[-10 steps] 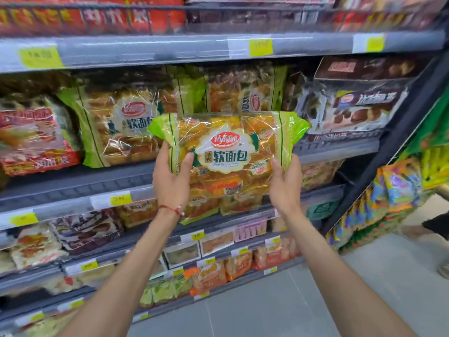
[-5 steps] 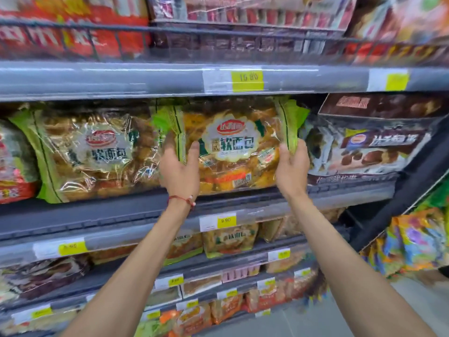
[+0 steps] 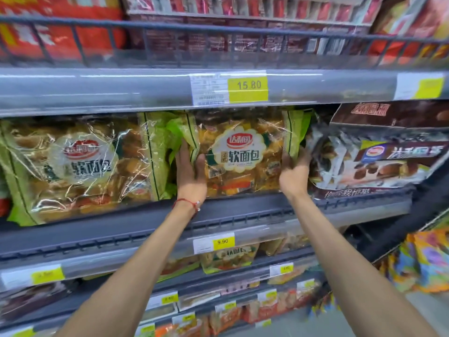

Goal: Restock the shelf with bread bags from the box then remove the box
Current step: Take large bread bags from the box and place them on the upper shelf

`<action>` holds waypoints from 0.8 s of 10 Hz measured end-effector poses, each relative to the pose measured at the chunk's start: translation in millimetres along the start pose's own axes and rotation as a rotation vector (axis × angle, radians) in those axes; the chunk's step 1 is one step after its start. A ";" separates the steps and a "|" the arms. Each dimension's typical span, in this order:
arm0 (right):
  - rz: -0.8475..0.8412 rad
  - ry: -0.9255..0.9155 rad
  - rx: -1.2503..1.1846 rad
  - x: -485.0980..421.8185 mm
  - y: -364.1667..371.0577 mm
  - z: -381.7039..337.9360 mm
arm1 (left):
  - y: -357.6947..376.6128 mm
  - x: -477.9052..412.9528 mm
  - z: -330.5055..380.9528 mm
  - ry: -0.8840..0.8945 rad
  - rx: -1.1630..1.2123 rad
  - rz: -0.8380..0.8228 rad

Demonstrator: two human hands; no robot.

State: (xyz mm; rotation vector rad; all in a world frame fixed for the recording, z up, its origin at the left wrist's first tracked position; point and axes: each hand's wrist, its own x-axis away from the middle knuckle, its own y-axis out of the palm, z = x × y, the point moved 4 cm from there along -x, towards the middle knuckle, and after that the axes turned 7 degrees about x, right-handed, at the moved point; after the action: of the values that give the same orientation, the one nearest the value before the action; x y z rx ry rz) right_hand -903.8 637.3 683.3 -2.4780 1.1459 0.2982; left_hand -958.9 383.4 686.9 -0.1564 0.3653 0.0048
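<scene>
1. On the shelf (image 3: 145, 222), between a twin pack (image 3: 80, 166) on its left and brown packs (image 3: 379, 156) on its right, the bag (image 3: 239, 156) now stands upright, label outward, and its lower edge appears to rest on the deck. A second ago it was held out in the aisle, clear of the shelf. Half a second ago it was just reaching the gap.
2. The left hand (image 3: 190, 176) grips the bag's left edge, thumb across the front and fingers hidden behind. The right hand (image 3: 292, 173) holds the right edge the same way. Both still clasp it, so it is not yet released.
3. This bag looks almost placed, and what seems left is to seat it back and let go. The box is not in view, so how many bags remain cannot be told. Its removal is still to come.
4. The deck is dark grey metal with a slotted front lip and a clear price strip, where a tag (image 3: 222, 242) reads 9.90. The bag's top sits close under the upper shelf (image 3: 97, 88), so the fit looks snug.
5. Around it is a shop aisle. Red packs (image 3: 60, 25) stand behind a wire rail (image 3: 218, 30) above, and smaller packs fill the lower shelves (image 3: 218, 288). Colourful bags (image 3: 427, 261) hang at the lower right, beside a pale floor (image 3: 425, 310).
</scene>
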 end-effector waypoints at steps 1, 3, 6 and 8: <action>0.060 0.010 0.057 -3.4 0.3 3.0 | 4.1 0.4 -1.0 0.008 0.024 -0.001; -0.029 0.023 0.210 -13.4 -3.3 8.1 | 7.2 -4.1 -2.3 -0.080 0.002 -0.045; -0.080 0.147 0.275 35.9 -24.4 -0.8 | -6.2 22.1 9.4 -0.106 0.003 0.154; -0.121 0.118 0.135 101.9 -33.4 -20.2 | -17.7 82.4 42.7 -0.079 0.047 0.146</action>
State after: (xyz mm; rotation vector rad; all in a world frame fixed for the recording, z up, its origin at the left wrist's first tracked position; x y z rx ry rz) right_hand -812.2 578.7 674.7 -2.4591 1.0196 0.0397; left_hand -866.1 370.5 699.6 -0.0825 0.2976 0.1456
